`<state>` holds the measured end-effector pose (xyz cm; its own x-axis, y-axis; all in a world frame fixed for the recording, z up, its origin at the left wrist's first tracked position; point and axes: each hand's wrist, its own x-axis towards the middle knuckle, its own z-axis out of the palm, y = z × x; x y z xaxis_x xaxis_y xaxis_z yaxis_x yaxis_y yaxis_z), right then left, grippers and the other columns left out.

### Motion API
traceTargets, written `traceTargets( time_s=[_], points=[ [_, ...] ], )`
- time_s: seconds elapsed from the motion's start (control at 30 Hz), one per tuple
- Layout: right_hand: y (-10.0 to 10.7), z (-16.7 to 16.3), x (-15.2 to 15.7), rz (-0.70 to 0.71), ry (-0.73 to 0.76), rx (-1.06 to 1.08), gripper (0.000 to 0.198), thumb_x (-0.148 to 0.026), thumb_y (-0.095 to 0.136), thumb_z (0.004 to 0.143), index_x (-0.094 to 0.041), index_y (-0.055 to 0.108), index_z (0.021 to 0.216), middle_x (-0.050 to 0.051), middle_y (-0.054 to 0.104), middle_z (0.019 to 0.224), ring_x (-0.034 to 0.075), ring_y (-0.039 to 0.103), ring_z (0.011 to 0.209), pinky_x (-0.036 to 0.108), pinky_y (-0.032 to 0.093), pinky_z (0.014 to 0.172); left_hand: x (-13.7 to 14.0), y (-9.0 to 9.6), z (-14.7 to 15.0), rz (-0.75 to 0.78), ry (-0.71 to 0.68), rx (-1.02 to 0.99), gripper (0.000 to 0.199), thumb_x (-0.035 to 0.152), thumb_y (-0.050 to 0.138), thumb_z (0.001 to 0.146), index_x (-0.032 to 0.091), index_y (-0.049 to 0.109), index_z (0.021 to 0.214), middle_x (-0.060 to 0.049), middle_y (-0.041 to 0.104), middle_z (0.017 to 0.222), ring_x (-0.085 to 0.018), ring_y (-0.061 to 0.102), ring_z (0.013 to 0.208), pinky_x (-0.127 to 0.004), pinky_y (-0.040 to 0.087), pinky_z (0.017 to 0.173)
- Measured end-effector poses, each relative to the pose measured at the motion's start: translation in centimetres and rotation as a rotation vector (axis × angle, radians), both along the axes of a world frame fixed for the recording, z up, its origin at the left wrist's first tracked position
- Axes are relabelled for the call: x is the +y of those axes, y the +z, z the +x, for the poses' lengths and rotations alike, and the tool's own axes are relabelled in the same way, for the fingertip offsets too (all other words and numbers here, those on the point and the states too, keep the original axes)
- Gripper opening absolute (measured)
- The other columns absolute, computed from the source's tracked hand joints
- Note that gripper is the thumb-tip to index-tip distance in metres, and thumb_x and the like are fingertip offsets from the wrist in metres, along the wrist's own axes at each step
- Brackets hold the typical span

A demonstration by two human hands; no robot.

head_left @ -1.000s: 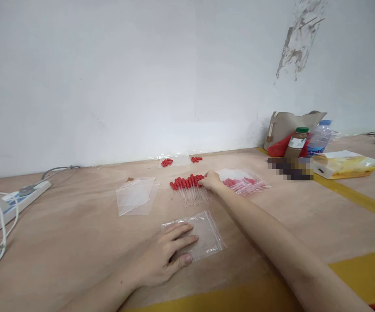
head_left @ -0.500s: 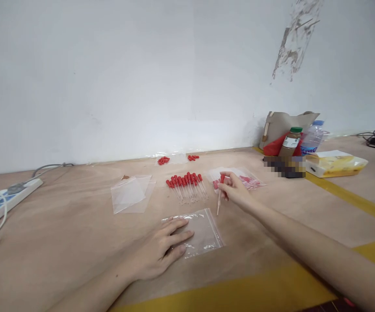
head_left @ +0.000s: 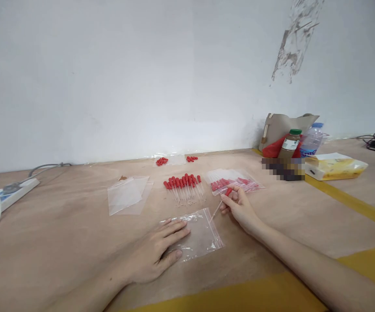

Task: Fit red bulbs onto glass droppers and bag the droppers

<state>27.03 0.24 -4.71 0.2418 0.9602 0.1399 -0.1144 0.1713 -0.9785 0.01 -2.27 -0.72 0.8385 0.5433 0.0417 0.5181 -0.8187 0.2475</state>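
My left hand point(head_left: 164, 247) lies flat with fingers stretched over the left part of a clear zip-lock bag point(head_left: 200, 236) on the table. My right hand point(head_left: 237, 208) pinches a dropper point(head_left: 220, 205) by its red rubber bulb. The thin clear tube points down and left, its tip at the bag's zip edge; I cannot tell whether it is inside. Beyond the bag, several red-bulbed droppers point(head_left: 184, 186) lie side by side in a row. Behind my right hand, filled clear bags point(head_left: 236, 180) hold more red-bulbed droppers.
Two flat clear bags point(head_left: 129, 195) lie at left. Loose red bulbs point(head_left: 162, 161) sit near the wall. A power strip point(head_left: 12, 197) with cables is at far left. A tissue pack point(head_left: 335, 167), a green-capped bottle point(head_left: 289, 144), a clear bottle point(head_left: 311, 141) and a beige bag point(head_left: 280, 125) stand at right.
My right hand has moved nearer with the dropper and tilted it, bringing its tip to the bag's zip edge. My left hand stays on the bag.
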Motion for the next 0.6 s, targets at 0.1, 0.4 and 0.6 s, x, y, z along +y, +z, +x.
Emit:
traceTargets(
  time_s=[0.1,0.4,0.6],
  points=[
    [0.2,0.3,-0.5,-0.12,0.133,0.099,0.039,-0.037,0.064,0.066,-0.022,0.038,0.091,-0.004,0.057,0.064,0.011,0.059,0.056,0.026,0.049,0.055,0.0,-0.1,0.1,-0.014,0.006,-0.011,0.048,0.034,0.035,0.09,0.03,0.022,0.135,-0.001,0.028,0.14,-0.021,0.026,0.127,-0.044,0.025,0.104],
    [1.7,1.7,-1.7,-0.092,0.649,-0.247,0.028,-0.03,0.072,0.06,-0.015,0.051,0.071,-0.002,0.058,0.069,0.007,0.052,0.059,0.019,0.041,0.054,0.0,-0.4,-0.1,-0.024,0.01,-0.042,0.052,0.034,0.037,0.089,0.027,0.018,0.137,-0.004,0.029,0.14,-0.023,0.027,0.127,-0.044,0.025,0.103],
    [1.3,0.1,-2.1,-0.061,0.769,-0.102,0.031,-0.03,0.071,0.06,-0.018,0.046,0.072,0.001,0.059,0.086,0.009,0.056,0.065,0.021,0.043,0.055,-0.1,-0.2,0.0,-0.015,-0.004,-0.09,0.05,0.033,0.037,0.089,0.027,0.021,0.136,-0.004,0.034,0.137,-0.023,0.032,0.125,-0.043,0.027,0.103]
  ],
)
